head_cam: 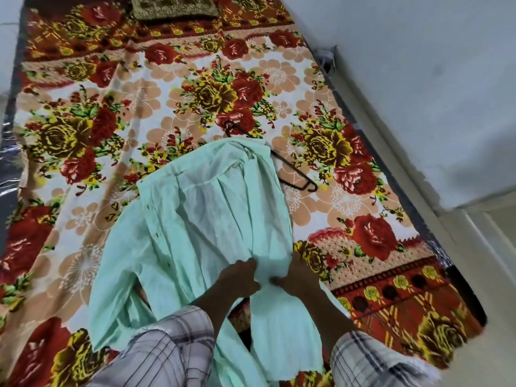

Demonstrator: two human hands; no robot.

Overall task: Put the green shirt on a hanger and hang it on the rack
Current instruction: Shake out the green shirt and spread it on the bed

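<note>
Shirt: green shirt (201,208) lies rumpled along the bed (111,107); its near end runs out of frame.
Hanger: black hanger (296,177) at the shirt's far end, with the hook and one arm showing and the rest hidden under cloth.
Left hand (237,280): fingers curled, bunching shirt fabric.
Right hand (298,277): just beside the left, gripping the same fold; fingertips buried in cloth.
Bed: floral sheet; pillow (176,8) cut off at the top edge.

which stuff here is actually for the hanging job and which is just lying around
For the job: green shirt, held by left hand and right hand; black hanger partly under it.
Just lying about: floral bedsheet; brown cushion.
</note>
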